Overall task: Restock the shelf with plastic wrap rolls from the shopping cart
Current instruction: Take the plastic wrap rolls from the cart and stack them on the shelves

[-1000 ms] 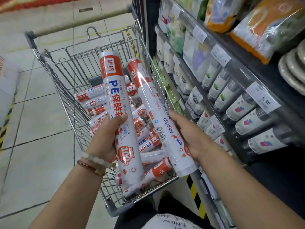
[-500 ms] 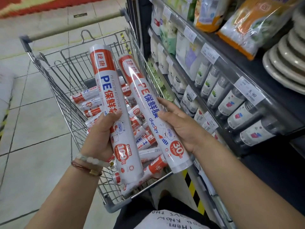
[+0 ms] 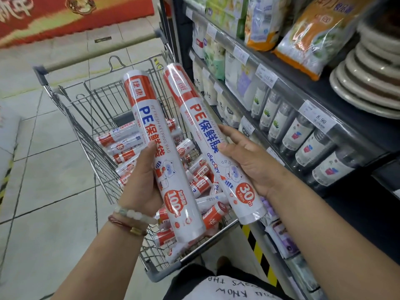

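Two long white rolls with red tops are held up over the shopping cart (image 3: 71, 109). My left hand (image 3: 141, 180) grips the left roll (image 3: 151, 131), labelled "PE fresh keeping bag", around its lower half. My right hand (image 3: 244, 161) holds the right plastic wrap roll (image 3: 201, 118), marked "30 m", with the thumb across its front. Both rolls tilt with their red ends away from me. Several more rolls (image 3: 125, 146) lie piled in the cart basket. The shelf (image 3: 287, 92) stands close on the right.
Rows of bottles (image 3: 303, 137) behind price tags fill the shelf at hand height, bagged goods (image 3: 309, 29) sit above, and stacked plates (image 3: 372, 79) lie at far right. Yellow-black tape (image 3: 259, 254) marks the shelf base. Tiled floor (image 3: 43, 191) lies left of the cart.
Both hands have lifted the two rolls a little higher. The right roll has turned in my right hand, so its "30 m" label now faces me.
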